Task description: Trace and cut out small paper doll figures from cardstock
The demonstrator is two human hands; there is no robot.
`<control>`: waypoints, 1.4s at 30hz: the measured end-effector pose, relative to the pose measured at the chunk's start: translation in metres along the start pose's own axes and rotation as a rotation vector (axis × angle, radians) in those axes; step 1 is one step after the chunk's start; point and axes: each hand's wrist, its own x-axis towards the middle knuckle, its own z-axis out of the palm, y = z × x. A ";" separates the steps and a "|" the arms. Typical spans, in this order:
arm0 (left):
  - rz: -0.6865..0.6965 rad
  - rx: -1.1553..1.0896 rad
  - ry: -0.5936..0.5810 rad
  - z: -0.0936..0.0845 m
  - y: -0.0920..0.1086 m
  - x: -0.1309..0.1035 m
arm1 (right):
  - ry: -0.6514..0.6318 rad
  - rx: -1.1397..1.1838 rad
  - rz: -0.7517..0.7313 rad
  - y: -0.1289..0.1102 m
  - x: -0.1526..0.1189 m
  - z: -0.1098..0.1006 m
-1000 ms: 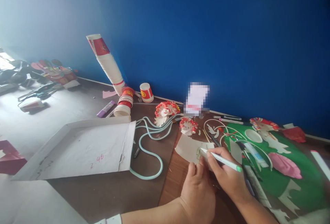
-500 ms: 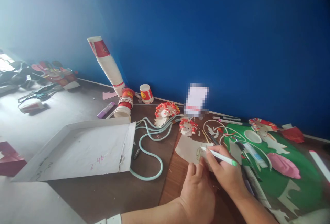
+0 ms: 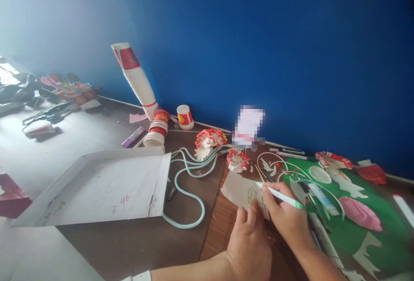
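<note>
My right hand (image 3: 288, 217) is closed round a white marker (image 3: 283, 197) with a green end. The marker's tip is at a curved piece of off-white paper (image 3: 235, 188), beside a small green outline (image 3: 251, 193). My left hand (image 3: 249, 243) rests on the paper's lower edge with its fingers bent, holding it against the brown table. Part of the paper is hidden under both hands. Just beyond it lies a flower (image 3: 238, 160) made from a cut red-and-white paper cup.
A white box lid (image 3: 106, 186) lies left, beside a pale blue cord (image 3: 203, 212). Stacked paper cups (image 3: 140, 85) lean on the blue wall (image 3: 258, 35). At right, a green sheet (image 3: 339, 233) carries pink paper (image 3: 361, 213), a glue tube (image 3: 322, 199) and scraps.
The marker and my right hand have shifted slightly right across the paper. More green line shows on it, and my left hand still holds the paper. The view has turned a little.
</note>
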 end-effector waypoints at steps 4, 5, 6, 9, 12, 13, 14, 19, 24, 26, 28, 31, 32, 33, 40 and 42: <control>-0.034 0.015 0.012 0.001 0.001 0.000 | -0.015 -0.002 -0.014 0.001 0.001 0.002; -0.028 0.013 0.014 0.001 0.001 0.000 | -0.017 -0.006 -0.015 0.001 0.001 0.002; -0.019 0.011 0.014 0.001 0.001 0.000 | -0.019 -0.011 -0.015 0.001 0.002 0.002; -0.010 -0.004 0.001 0.001 0.001 -0.001 | -0.027 -0.023 -0.015 -0.001 0.002 0.002; -0.004 -0.034 -0.020 0.000 0.001 -0.002 | -0.038 -0.036 -0.019 -0.003 0.002 0.002; 0.004 -0.039 -0.026 0.000 0.002 -0.002 | -0.041 -0.042 -0.018 -0.003 0.002 0.002; 0.008 -0.036 -0.030 0.001 0.002 -0.002 | -0.044 -0.046 -0.018 -0.003 0.002 0.002; 0.008 0.006 -0.022 0.004 0.001 -0.004 | -0.052 -0.042 -0.019 -0.004 0.003 0.003; 0.045 0.023 0.055 0.009 0.001 -0.006 | -0.057 -0.046 -0.019 -0.006 0.002 0.002; 0.063 0.035 0.058 0.010 0.002 -0.006 | -0.054 -0.048 -0.024 -0.007 0.002 0.002; 0.076 0.038 0.046 0.009 0.002 -0.005 | -0.053 -0.048 -0.030 -0.007 0.002 0.002; 0.055 0.038 0.012 0.006 0.000 -0.003 | -0.047 -0.051 -0.040 -0.006 0.002 0.002; 0.056 0.026 -0.009 0.004 -0.002 -0.002 | -0.043 -0.055 -0.041 -0.005 0.001 0.003; 0.061 0.010 -0.032 0.002 -0.003 -0.001 | -0.040 -0.060 -0.039 -0.005 0.001 0.003; 0.015 -0.111 -0.049 -0.003 -0.010 0.001 | -0.050 -0.058 -0.019 -0.004 0.000 0.003; 0.010 -0.124 -0.051 -0.002 -0.010 0.001 | -0.050 -0.062 -0.017 -0.004 0.001 0.003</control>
